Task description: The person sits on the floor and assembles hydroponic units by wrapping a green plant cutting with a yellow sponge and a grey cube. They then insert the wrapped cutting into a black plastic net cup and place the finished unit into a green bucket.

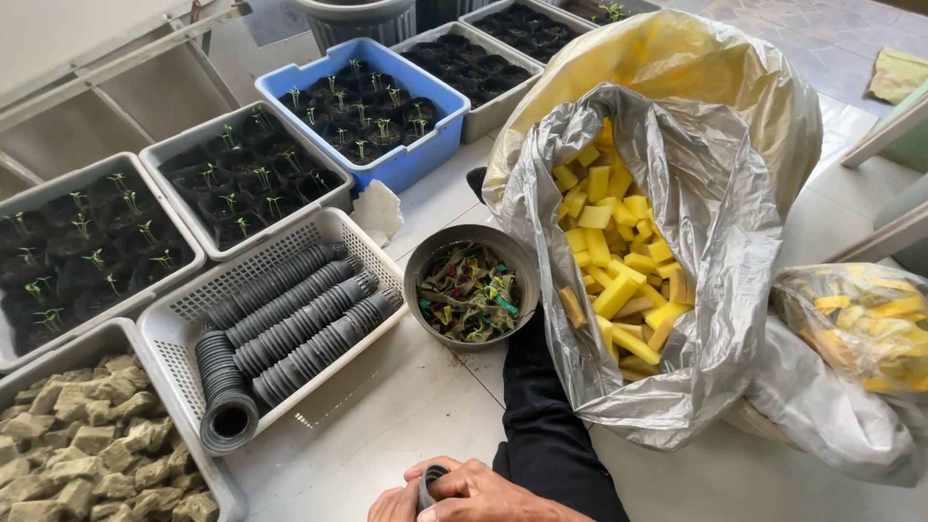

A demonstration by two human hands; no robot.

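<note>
A: Looking from largest down: what takes up the most room?

B: The grey bag (720,242) at the table's right edge, mouth folded wide so the yellow foam strips (619,261) inside are easy to reach. A smaller clear bag (855,329) of the same strips lies just beside it.

A: And on the left?

B: Trays of black pots with seedlings run along the far-left edge: two grey trays (19,198) and a blue tray (411,164), likely set out of the way. Nearer sits a white basket (184,333) with net-pot stacks (290,324) lying on their sides, one stack curling over its near rim. At the near-left corner a tray holds brownish cubes (87,445).

A: Between them?

B: A round bowl (471,280) of mixed scraps, touching the bag.

A: The hands?

B: At the near edge one hand (464,498) is clenched around a small dark net pot (431,483), probably held close for working on. Which hand it is, I cannot tell; fingers of a second seem to meet it, mostly cut off. A black sleeve (546,425) lies between hand and bowl, partly blocking the way to the strips.
</note>
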